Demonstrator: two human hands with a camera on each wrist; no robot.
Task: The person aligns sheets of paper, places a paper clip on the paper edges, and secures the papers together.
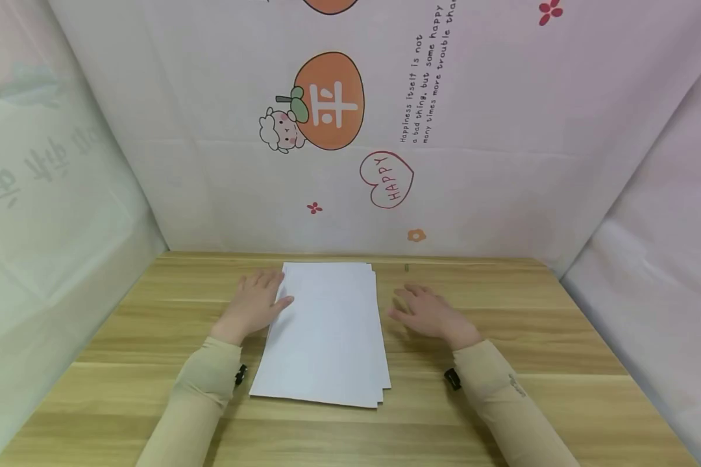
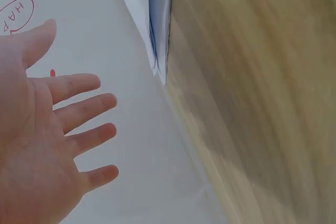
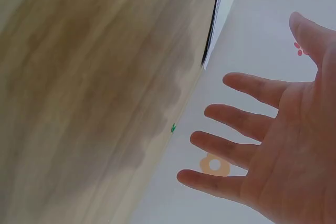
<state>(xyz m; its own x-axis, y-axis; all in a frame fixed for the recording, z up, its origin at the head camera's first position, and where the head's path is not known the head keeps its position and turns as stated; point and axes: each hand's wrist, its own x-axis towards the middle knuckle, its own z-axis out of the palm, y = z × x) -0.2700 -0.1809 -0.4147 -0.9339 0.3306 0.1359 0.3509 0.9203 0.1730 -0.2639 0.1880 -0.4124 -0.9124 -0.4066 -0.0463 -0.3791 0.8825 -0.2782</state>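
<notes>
Left hand (image 1: 252, 306) and right hand (image 1: 431, 314) flank a paper stack (image 1: 327, 331), fingers spread.
In the head view, the stack lies near the middle of the wood-grain counter (image 1: 537, 331), its white sheets slightly out of line at the right and lower edges; the left hand is at its left edge, thumb over the top sheet, contact hard to tell, while the right hand is apart from the right edge and a little blurred; a printed cloth (image 1: 210, 97) hangs behind the counter. In the left wrist view, the fingers are straight and wide, and a corner of the stack shows beyond the fingertips. In the right wrist view, the fingers are likewise straight and wide, the stack's corner apart from them, and a small green mark (image 3: 173, 128) shows near the counter's edge.
</notes>
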